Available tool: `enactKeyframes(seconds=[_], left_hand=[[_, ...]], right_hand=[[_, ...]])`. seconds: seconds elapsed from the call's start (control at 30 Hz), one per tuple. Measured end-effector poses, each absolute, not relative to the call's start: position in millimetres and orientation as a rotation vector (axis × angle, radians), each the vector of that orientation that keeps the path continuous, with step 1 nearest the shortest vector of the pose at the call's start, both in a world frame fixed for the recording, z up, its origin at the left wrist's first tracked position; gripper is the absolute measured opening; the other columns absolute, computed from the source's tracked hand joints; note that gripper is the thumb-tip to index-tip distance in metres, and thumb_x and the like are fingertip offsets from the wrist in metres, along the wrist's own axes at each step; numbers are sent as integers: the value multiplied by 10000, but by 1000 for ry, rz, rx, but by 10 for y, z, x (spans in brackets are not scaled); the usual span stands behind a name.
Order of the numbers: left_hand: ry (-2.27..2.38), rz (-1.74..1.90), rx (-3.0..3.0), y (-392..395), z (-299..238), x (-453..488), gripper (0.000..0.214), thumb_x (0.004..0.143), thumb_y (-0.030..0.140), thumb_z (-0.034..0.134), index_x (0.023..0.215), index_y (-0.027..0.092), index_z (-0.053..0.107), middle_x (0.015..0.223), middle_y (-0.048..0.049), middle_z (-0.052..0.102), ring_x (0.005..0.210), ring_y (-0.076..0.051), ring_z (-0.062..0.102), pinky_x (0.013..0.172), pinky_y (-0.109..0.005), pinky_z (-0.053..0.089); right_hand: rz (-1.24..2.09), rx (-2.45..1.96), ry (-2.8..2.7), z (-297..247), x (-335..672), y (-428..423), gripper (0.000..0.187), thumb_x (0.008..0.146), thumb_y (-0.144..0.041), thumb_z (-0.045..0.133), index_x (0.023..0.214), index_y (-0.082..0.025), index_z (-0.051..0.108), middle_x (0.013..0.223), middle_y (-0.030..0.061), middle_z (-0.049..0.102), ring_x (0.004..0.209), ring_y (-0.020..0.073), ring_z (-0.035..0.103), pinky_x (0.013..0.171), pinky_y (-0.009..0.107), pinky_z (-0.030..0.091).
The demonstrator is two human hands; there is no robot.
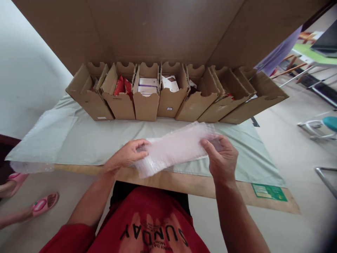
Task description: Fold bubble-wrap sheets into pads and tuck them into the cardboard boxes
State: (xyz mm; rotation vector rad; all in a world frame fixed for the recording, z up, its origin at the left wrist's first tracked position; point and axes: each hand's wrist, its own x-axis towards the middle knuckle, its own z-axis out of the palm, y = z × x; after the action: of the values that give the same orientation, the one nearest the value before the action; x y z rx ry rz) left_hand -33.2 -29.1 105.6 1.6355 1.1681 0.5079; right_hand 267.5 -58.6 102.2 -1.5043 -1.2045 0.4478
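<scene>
Pale cloth [97,140] lies under a row of cardboard boxes [146,106]; before them, over the table's [196,184] near edge, my left hand [128,153] and right hand [223,157] pinch opposite ends of the bubble wrap [179,147], which could slip or sag should either grip slacken

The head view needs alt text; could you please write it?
A person's left hand and right hand hold translucent bubble wrap between them over a cloth-covered table. Open cardboard bins line its far side, some showing red packets or white boxes.
</scene>
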Motion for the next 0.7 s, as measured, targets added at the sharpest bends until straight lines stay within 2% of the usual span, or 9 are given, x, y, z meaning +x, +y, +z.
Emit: enactKeyframes(seconds=[0.1,0.17,0.3,0.37,0.43,0.57,0.7], left_hand=[[1421,420,1848,-124,865,-282,418,829,253,599,1237,196,672,986,-55,724,873,-236,639,840,-365,510],[1565,360,1975,-52,732,-192,420,813,195,612,1228,192,677,1049,-100,725,1016,-298,633,973,-449,476],[1669,434,2055,-38,603,-160,485,795,194,656,1280,177,660,1292,-169,661,1238,-378,548,1099,-553,391],[1654,549,2106,-89,602,-227,513,814,233,668,1325,204,642,1384,-158,621,1297,-375,519,1135,-564,370],[1570,668,2164,-176,600,-280,503,849,281,669,1349,230,635,1470,-144,571,1380,-365,473,1179,-562,340],[1345,656,2267,-404,498,-237,549,911,403,657,1422,214,586,1595,-164,458,1524,-373,332,1242,-583,260],[1204,535,2257,-576,310,-166,617,970,551,567,1480,209,513,1623,-170,426,1569,-357,265,1278,-588,185]], right_hand=[[334,-1745,-1355,631,2801,-523,375,795,-474,695,1039,-190,683,812,50,701,740,231,616,763,406,495],[227,-1906,-1500,405,2848,-505,429,798,-466,638,1110,-175,677,798,77,709,782,283,632,806,478,486],[-19,-1996,-1659,292,2994,-472,501,853,-523,570,1206,-177,654,972,157,739,840,352,654,782,539,480],[-144,-1938,-1707,475,3064,-376,517,875,-589,553,1182,-188,664,1046,187,725,869,382,664,753,546,493],[-234,-1766,-1803,814,3032,-201,458,902,-588,552,1145,-220,673,1107,182,714,941,393,674,781,546,513],[-317,-1253,-2106,1718,2417,307,197,959,-396,587,1095,-292,683,1177,132,721,1055,359,673,914,530,504],[-229,-818,-2429,2389,1244,1006,174,974,-297,563,1011,-267,731,1123,83,751,1023,288,666,909,466,477]])
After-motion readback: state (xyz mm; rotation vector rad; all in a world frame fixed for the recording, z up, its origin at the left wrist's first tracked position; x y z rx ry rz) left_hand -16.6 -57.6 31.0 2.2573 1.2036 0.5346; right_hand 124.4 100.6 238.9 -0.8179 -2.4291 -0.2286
